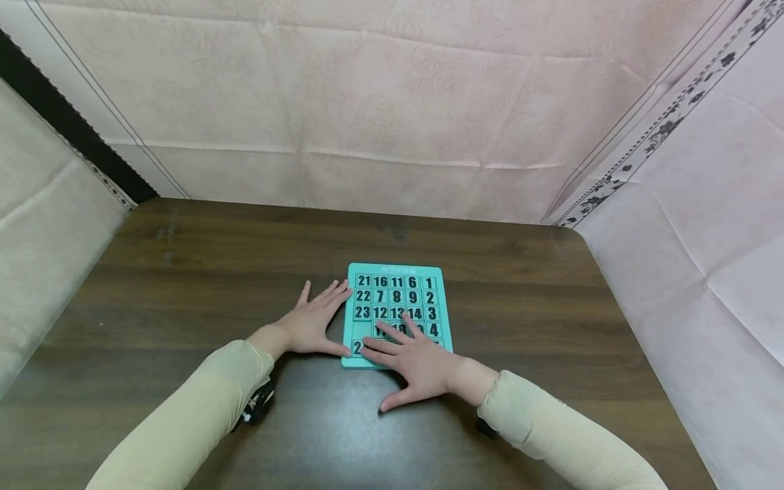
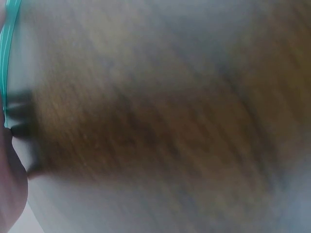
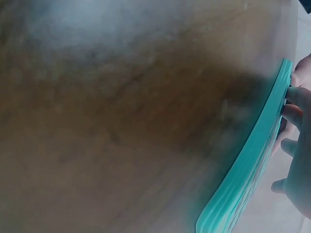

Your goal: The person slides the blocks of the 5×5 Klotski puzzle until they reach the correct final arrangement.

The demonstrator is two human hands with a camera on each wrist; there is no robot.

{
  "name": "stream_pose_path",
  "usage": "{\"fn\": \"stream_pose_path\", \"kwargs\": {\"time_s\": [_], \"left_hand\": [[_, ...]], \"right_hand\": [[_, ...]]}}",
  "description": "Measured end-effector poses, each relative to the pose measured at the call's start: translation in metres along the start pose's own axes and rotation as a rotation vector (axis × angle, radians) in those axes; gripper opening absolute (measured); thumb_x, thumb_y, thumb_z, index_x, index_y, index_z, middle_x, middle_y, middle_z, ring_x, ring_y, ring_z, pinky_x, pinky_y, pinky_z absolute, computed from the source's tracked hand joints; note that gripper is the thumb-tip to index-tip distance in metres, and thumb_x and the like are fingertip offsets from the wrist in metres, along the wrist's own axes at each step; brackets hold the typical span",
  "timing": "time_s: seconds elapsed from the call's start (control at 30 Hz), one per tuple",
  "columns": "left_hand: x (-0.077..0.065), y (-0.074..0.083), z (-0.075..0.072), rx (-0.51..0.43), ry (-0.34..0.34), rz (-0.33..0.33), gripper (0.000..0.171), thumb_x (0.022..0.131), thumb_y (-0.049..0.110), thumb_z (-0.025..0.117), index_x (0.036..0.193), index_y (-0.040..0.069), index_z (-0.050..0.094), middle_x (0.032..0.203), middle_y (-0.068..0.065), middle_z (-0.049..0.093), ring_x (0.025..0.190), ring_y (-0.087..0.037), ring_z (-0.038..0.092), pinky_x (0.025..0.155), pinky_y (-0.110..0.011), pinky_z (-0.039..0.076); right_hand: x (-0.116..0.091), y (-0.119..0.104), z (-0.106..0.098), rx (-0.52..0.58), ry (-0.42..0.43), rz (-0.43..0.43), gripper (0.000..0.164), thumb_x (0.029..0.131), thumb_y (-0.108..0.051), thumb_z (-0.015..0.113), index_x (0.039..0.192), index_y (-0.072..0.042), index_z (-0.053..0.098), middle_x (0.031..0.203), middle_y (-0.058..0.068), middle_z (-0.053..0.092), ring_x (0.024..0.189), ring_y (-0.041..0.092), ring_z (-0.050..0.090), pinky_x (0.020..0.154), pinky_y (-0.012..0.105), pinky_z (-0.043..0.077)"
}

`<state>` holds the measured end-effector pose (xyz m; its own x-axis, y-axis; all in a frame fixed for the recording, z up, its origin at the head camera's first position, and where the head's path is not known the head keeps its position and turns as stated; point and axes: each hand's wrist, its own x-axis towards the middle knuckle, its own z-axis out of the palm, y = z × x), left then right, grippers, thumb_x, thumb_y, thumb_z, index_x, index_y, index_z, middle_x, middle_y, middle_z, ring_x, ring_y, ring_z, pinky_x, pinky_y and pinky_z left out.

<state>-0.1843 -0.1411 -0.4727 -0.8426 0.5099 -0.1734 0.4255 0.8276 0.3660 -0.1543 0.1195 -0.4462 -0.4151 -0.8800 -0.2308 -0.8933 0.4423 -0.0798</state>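
Note:
A turquoise number puzzle board (image 1: 398,271) lies on the wooden table, with rows of black numbers in square cells. My left hand (image 1: 310,327) is spread at its left side, fingertips at the upper left edge and thumb at the lower left corner. Over the lower part of the board reaches my right hand (image 1: 422,367), its fingers spread and hiding several numbers in the bottom rows. Its thumb points down past the near edge. In the right wrist view the board's side (image 3: 252,145) runs diagonally, with the right fingers (image 3: 293,115) at its face.
The brown wooden table (image 1: 527,292) surrounds the board. A pale patterned cloth (image 1: 380,102) hangs behind it, and more white cloth (image 1: 704,204) stands along the right side. A dark strip (image 1: 73,122) crosses the cloth at the left.

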Motion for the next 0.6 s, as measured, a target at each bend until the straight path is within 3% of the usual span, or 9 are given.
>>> {"fn": "stream_pose_path", "kwargs": {"time_s": [0.33,0.6], "left_hand": [[-0.001,0.002,-0.001,-0.002,0.001,0.004,0.115,0.068,0.08,0.055,0.152,0.013,0.013,0.159,-0.004,0.004,0.147,-0.027,0.006,0.11,-0.064,-0.007],[-0.001,0.001,-0.002,-0.011,-0.001,-0.002,0.114,0.069,0.078,0.056,0.152,0.013,0.013,0.159,-0.004,0.005,0.147,-0.026,0.005,0.11,-0.063,-0.008]], "right_hand": [[0.001,0.003,-0.003,0.019,0.012,-0.007,0.086,0.083,-0.072,0.043,0.151,-0.026,0.019,0.157,-0.006,0.018,0.147,0.025,0.008,0.113,0.06,0.005],[0.012,0.018,-0.01,0.023,0.04,0.08,0.086,0.083,-0.071,0.043,0.151,-0.023,0.021,0.158,-0.003,0.017,0.146,0.027,0.009,0.112,0.061,0.006]]}}
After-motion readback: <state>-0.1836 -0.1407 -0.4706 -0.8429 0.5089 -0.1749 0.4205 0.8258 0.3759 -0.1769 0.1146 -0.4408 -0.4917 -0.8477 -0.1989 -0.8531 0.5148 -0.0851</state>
